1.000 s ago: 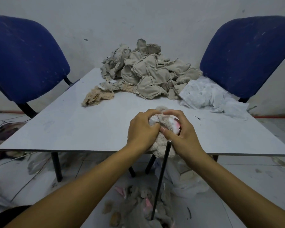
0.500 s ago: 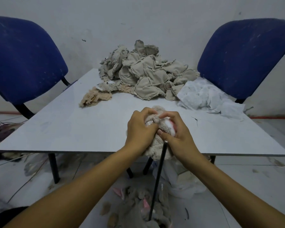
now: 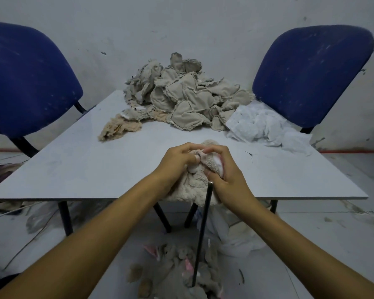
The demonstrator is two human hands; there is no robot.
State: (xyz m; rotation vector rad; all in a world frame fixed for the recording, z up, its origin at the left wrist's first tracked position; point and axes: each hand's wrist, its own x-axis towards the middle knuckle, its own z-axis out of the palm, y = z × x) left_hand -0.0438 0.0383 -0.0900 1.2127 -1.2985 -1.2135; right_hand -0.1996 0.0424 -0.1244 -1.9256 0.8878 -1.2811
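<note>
Both hands work a beige fluffy plush piece (image 3: 194, 186) at the near edge of the grey table (image 3: 78, 165). My left hand (image 3: 177, 162) grips its left side with curled fingers. My right hand (image 3: 225, 171) grips the right side, where white stuffing shows at the opening. A thin black rod (image 3: 202, 234) stands upright from the floor up to my right thumb, its tip at the plush. The lower part of the plush hangs over the table edge.
A heap of beige fabric shells (image 3: 186, 98) lies at the table's far side, a frayed tan piece (image 3: 117, 130) to its left and white stuffing (image 3: 266, 126) to its right. Two blue chairs (image 3: 26, 83) (image 3: 311, 74) flank the table. Plush pieces (image 3: 173, 275) lie on the floor below.
Both hands have kept hold of the plush and kneaded it. My right hand's fingers shifted, and less of the pink and white opening shows now.
</note>
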